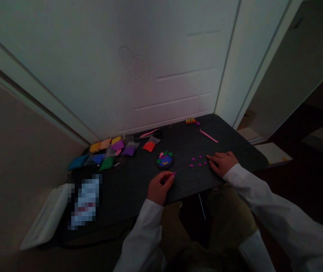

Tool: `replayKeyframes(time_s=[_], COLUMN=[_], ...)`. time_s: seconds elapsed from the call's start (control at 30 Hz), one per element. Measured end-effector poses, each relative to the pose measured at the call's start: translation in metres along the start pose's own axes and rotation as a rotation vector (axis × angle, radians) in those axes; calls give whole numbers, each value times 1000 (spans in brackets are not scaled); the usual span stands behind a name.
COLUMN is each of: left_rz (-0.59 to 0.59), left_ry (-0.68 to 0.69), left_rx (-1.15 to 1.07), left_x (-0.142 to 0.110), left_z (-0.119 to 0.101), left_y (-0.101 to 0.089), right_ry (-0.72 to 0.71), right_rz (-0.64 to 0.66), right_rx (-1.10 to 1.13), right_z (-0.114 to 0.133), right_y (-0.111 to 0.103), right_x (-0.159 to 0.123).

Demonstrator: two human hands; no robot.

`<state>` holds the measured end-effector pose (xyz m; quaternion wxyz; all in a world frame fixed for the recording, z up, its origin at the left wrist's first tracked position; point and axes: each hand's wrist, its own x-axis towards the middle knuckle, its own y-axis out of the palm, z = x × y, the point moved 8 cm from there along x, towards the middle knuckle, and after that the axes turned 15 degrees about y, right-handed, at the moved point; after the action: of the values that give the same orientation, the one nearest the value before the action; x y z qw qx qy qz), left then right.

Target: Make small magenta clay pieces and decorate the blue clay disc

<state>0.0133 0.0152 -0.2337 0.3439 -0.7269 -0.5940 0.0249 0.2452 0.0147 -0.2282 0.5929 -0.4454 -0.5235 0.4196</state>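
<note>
Between the thumb and fingertips of my left hand (160, 186) is a lump of magenta modelling clay (174, 173), mostly hidden by the fingers. My right hand (222, 163) rests on the dark table, index finger stretched out and thumb apart, with nothing visible in its grasp. Just left of its fingertips lie several small magenta clay bits (200, 164). Behind my left hand sits a round clay piece (165, 160) with a blue middle, a dark rim, green and pink shapes and small yellow marks.
Bags of coloured clay, including a green bag (106, 163) and a red-orange bag (150, 145), lie at left and back. Pink tweezers (209, 135) are at back right, near a small red-and-yellow piece (190, 121). A white panelled door (173, 56) stands behind the table (133, 189).
</note>
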Motion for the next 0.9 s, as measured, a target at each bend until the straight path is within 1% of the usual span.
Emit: replayKeyframes(time_s=[0.3,0.5,0.9], left_rz=[-9,23,6], left_ry=[-4,5,5], left_rx=[-6,13,-26], left_x=[0,1,-1], left_z=[-2,-4,-3], left_y=[-1,0,0], right_ry=[-31,-43,-43], right_rz=[25,51,47], right_rx=[-57,-85,-91], right_z=[5,6,7], right_y=[-1,1,0], right_x=[1,3,1])
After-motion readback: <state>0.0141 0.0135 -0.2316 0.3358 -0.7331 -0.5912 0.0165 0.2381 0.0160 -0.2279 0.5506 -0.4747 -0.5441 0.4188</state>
